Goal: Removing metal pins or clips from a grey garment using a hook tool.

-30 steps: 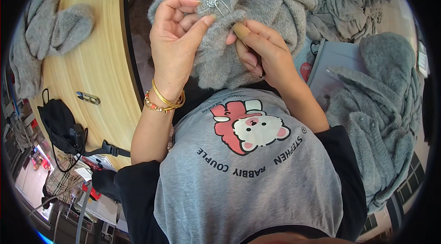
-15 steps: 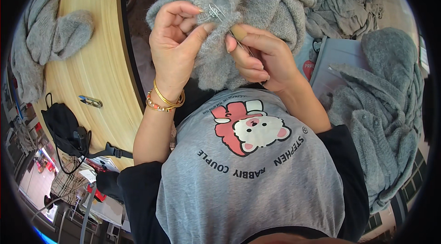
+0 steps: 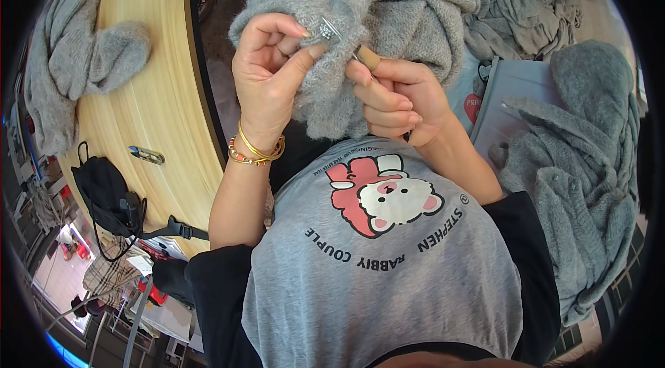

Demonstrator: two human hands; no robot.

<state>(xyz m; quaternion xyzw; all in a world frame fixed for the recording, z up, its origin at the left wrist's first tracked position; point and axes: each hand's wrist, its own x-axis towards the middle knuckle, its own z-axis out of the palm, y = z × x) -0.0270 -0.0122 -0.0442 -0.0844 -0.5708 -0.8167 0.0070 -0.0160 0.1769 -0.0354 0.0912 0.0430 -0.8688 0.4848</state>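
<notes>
A fuzzy grey knit garment [image 3: 339, 98] lies bunched in front of me. Thumb and fingers of my left hand [image 3: 270, 66] are closed on a fold of it, beside a small silvery, sparkling ornament [image 3: 325, 31]. My right hand [image 3: 402, 94] pinches at the other side of that fold, on what looks like a thin metal needle [image 3: 356, 56], mostly hidden by the fingers. A tan cover [image 3: 367, 57] wraps the index fingertip of this hand.
To the left is a wooden table [image 3: 163, 91] bearing another grey knit [image 3: 111, 56], a small cutter-like tool [image 3: 147, 154] and a black pouch [image 3: 104, 191]. More grey knits [image 3: 578, 167] are heaped at the right, partly over a pale grey bin [image 3: 512, 91]; others [image 3: 516, 7] lie behind.
My right hand has shifted slightly right and down from the fold. The thin line that trailed below its fingers is now mostly hidden. My left hand keeps its pinch; the whole view has shifted a little.
</notes>
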